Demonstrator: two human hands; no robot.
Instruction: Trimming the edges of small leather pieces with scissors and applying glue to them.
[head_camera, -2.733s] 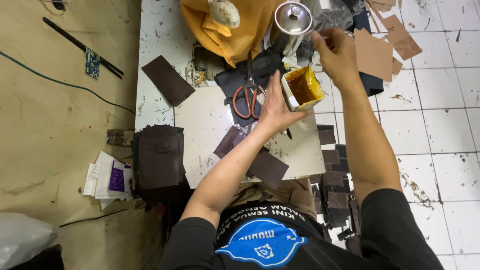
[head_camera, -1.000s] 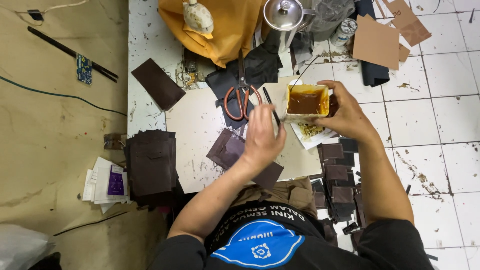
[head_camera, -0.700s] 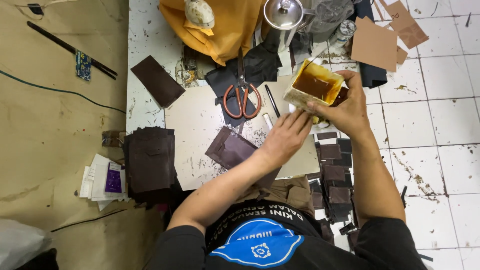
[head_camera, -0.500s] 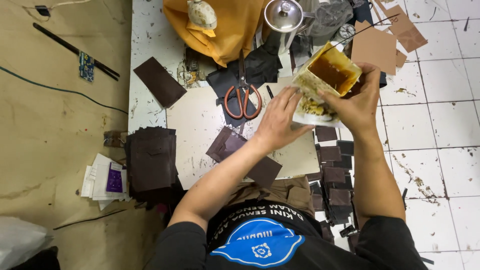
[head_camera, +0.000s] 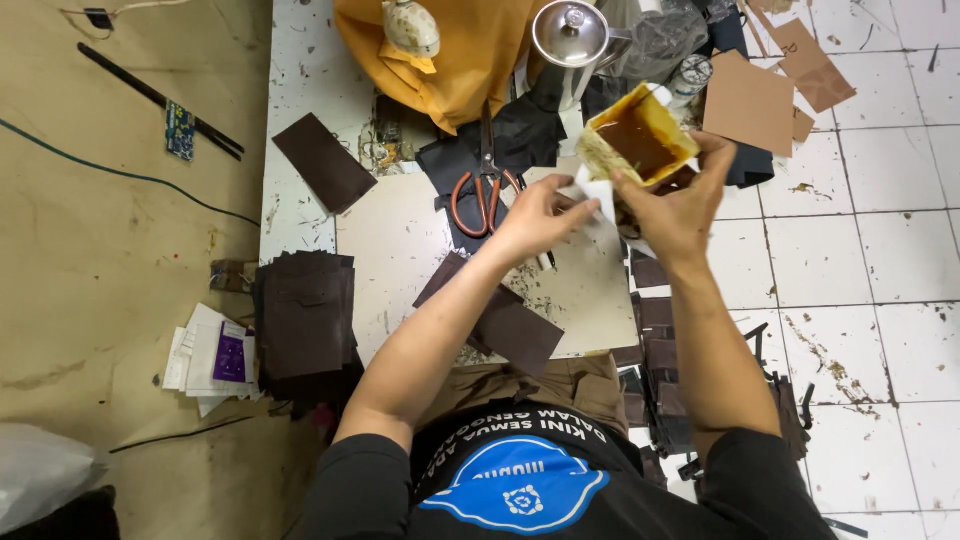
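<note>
Square yellow-rimmed tub (head_camera: 640, 135) of brown, glue-like paste sits tilted in my right hand (head_camera: 675, 205), lifted above the pale work board (head_camera: 410, 240); the fingers are clamped round its base. My left hand (head_camera: 540, 215) pinches the white paper (head_camera: 600, 200) stuck under the tub. Orange-handled scissors (head_camera: 485, 190) lie just beside that hand on black scraps. A shiny metal pot (head_camera: 570, 35) stands beyond, its contents not visible. Dark brown leather pieces (head_camera: 300, 315) are stacked to my left.
</note>
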